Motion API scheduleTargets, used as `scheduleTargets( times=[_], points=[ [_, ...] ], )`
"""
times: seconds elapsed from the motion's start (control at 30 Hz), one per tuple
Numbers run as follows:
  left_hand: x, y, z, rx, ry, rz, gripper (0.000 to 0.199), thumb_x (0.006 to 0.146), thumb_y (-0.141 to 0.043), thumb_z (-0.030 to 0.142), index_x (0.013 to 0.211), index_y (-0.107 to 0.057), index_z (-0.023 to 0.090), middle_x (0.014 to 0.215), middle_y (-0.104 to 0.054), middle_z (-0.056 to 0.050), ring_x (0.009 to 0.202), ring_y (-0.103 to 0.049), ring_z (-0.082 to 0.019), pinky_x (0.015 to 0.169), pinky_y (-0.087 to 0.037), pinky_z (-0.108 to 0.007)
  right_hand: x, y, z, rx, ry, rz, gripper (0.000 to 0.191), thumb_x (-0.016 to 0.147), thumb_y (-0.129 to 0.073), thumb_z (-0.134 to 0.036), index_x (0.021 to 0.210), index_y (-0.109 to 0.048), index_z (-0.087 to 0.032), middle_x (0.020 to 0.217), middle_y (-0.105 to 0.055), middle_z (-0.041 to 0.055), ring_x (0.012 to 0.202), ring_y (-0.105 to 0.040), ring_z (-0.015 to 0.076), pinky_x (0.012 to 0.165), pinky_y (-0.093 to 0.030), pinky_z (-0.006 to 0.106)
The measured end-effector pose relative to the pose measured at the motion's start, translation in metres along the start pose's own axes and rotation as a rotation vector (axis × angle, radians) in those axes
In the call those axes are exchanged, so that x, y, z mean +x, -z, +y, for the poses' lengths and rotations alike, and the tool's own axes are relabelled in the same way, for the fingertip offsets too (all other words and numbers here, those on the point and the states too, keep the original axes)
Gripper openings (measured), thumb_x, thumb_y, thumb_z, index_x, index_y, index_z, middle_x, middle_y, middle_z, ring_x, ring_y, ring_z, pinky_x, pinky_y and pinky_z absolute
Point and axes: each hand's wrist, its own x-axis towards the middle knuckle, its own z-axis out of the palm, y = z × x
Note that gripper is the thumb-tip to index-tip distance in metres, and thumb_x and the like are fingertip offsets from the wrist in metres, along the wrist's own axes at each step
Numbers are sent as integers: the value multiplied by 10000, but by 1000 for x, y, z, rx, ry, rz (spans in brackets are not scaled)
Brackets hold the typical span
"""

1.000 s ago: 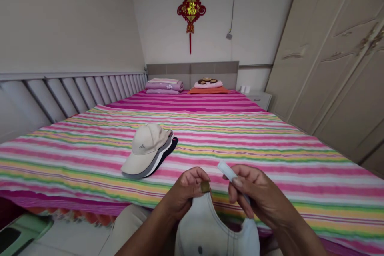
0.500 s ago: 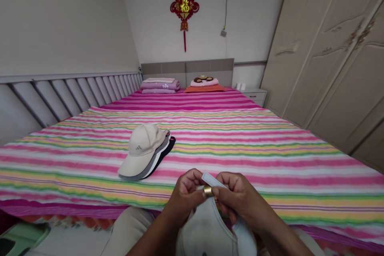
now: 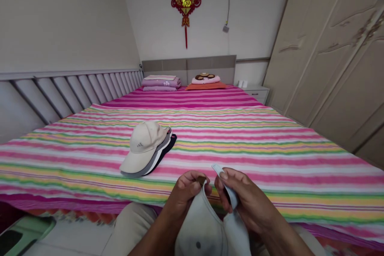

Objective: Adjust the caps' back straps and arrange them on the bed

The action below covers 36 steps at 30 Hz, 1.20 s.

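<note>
A pale grey-blue baseball cap rests over my lap at the bed's near edge, its back opening towards the bed. My left hand pinches the brass buckle at one side of that opening. Between the thumb and fingers of my right hand is the cap's loose strap, its free end sticking up. Strap and buckle are apart. Ahead and to the left, a stack of caps lies on the bed, with a beige cap on top and grey, white and black brims showing beneath.
A striped sheet covers the bed. Folded purple bedding and a pink pillow lie by the headboard. A railing runs along the left, a wardrobe stands right, and a green stool is at lower left.
The strap has come out of the buckle, and my right hand has moved it right, away from my left hand. The view has shifted slightly.
</note>
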Motion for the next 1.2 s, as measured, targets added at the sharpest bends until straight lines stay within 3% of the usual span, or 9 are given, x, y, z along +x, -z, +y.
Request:
scheduleTargets(
  times=[0.27, 0.57, 0.9, 1.2],
  points=[
    [3, 4, -7, -87, 47, -38, 261, 578, -740, 258, 793, -641, 148, 697, -663, -26, 642, -613, -124, 649, -452, -235, 2, 2, 8, -29, -29, -174, 381, 769, -484, -377, 465, -509, -149, 384, -469, -12, 379, -386, 83, 441, -282, 229],
    [2, 5, -8, -83, 53, -22, 265, 569, -744, 249, 793, -642, 151, 643, -656, -14, 561, -596, -116, 590, -442, -231, 3, 0, 13, -115, -56, -170, 367, 744, -482, -365, 441, -496, -157, 386, -424, -28, 354, -362, 79, 414, -273, 224],
    [2, 8, -10, -13, -15, -13, 278, 525, -762, 244, 767, -662, 149, 679, -627, -13, 578, -561, -108, 593, -427, -237, 5, 5, 13, -184, -57, -305, 371, 744, -456, -342, 416, -482, -171, 344, -409, -35, 353, -345, 80, 430, -260, 233],
    [-2, 3, -5, 26, -59, 7, 292, 465, -787, 223, 732, -689, 158, 727, -622, -17, 642, -561, -126, 609, -421, -245, 6, 8, 15, -133, -117, -336, 409, 748, -497, -387, 404, -454, -170, 329, -405, -44, 323, -313, 64, 412, -211, 238]
  ],
)
